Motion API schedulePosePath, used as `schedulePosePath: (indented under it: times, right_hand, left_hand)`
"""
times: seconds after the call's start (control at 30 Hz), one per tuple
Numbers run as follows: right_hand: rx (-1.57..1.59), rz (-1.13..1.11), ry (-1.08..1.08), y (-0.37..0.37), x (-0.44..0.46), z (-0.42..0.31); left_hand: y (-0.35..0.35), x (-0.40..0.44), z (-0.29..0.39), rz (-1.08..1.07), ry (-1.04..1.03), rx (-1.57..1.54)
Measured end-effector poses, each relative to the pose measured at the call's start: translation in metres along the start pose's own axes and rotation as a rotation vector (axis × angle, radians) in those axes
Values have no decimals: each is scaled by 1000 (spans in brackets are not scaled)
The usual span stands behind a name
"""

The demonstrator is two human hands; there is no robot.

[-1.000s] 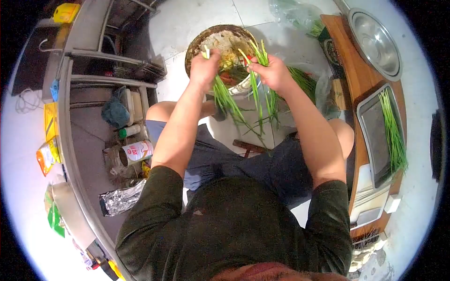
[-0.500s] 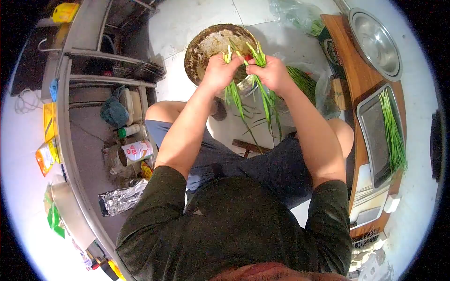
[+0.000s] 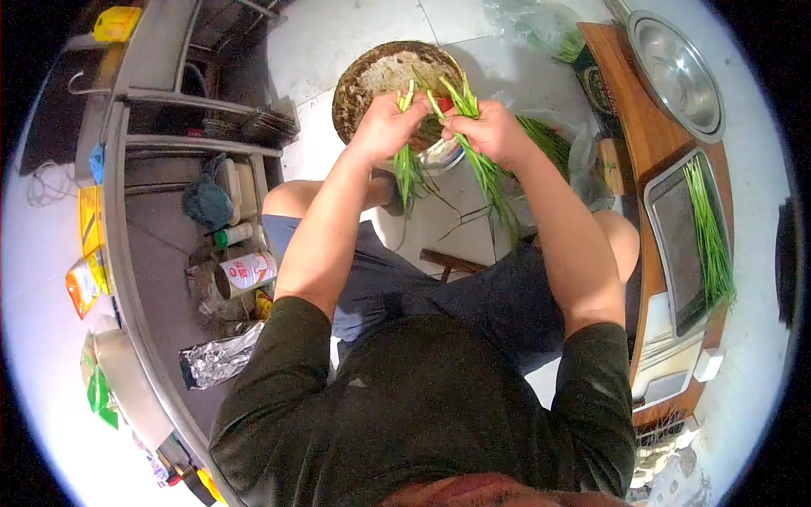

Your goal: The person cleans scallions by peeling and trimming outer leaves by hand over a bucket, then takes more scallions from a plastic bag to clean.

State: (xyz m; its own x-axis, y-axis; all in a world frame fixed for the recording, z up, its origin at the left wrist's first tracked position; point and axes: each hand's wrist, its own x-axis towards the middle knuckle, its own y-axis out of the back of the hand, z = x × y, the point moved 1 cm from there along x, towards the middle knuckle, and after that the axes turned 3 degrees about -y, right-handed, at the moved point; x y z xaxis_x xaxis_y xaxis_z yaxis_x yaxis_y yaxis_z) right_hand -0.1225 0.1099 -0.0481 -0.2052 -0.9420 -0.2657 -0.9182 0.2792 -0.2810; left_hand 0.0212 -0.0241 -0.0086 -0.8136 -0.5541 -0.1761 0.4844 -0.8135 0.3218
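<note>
My left hand (image 3: pixel 390 127) is closed around a small bunch of garlic chives (image 3: pixel 406 176); their pale ends poke up past the fingers and the green leaves hang below. In my right hand (image 3: pixel 492 133) is a second, longer bunch of chives (image 3: pixel 490 188), pinched near the pale ends, its leaves trailing down and to the right. The hands are a short gap apart, above the near edge of a round container (image 3: pixel 359 80) with a brown-stained surface. More chives (image 3: pixel 545 148) lie by a plastic bag to the right of my right hand.
On the wooden board (image 3: pixel 608 63) at the right stand a steel bowl (image 3: pixel 676 76) and a metal tray (image 3: pixel 661 198) with chives laid along it. A metal shelf (image 3: pixel 156 253) at the left carries a can (image 3: pixel 247 273), bottles and foil. A small stool (image 3: pixel 448 260) is between the knees.
My left hand has shifted slightly left, widening the gap between the hands. The right bunch's leaves now swing further right, and the left bunch hangs closer together.
</note>
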Motion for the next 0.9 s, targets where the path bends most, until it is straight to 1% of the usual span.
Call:
schedulePosePath:
  times: [0.13,0.2,0.33,0.37,0.47,0.57,0.67,0.77,0.87,0.9]
  right_hand:
    - [69,-75,-11,0,4,7]
    - [87,-79,-27,1,5,8]
    - [33,-37,-73,2,3,5]
    - [57,-37,-75,2,4,5]
    - [113,-30,-75,4,6,11]
    - [111,-21,-68,4,8,14]
    - [60,1,-75,2,5,8]
    - [45,15,-79,-1,2,2]
    - [45,17,-82,0,1,2]
    - [41,10,-82,2,3,4]
  left_hand:
    - [1,3,-3,157,30,-15]
    - [7,11,-12,253,53,-4]
    - [16,16,-22,422,225,-148]
    - [17,17,-25,442,224,-180]
    - [19,17,-38,410,220,-124]
    - [20,15,-37,399,252,5]
    - [14,10,-27,424,176,131]
    - [16,15,-39,368,41,268]
    - [19,18,-43,303,243,38]
    - [18,18,-44,320,252,46]
